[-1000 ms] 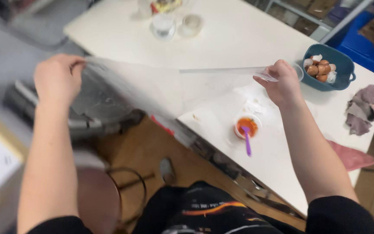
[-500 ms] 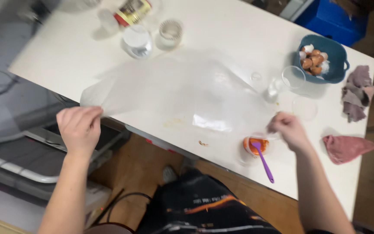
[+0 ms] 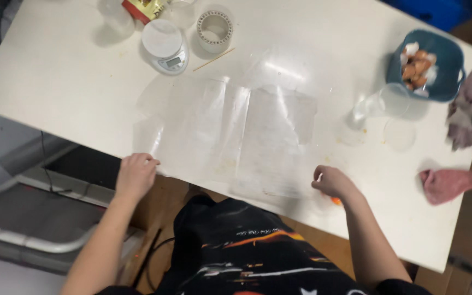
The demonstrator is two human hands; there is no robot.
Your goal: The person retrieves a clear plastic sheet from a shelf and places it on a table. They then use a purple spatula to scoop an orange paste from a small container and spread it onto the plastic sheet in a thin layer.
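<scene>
Nearest you, your left hand (image 3: 135, 176) is closed on the near left edge of the clear, crinkled plastic sheet (image 3: 230, 131), and your right hand (image 3: 331, 182) is curled shut at its near right corner, with something small and orange peeking from under it. The sheet lies spread across the white tabletop (image 3: 55, 71), so you look to be flattening it; next, judge whether the far edge needs smoothing. Beyond it stand a round white kitchen scale (image 3: 164, 45) and a blue bowl of eggshells (image 3: 430, 65).
</scene>
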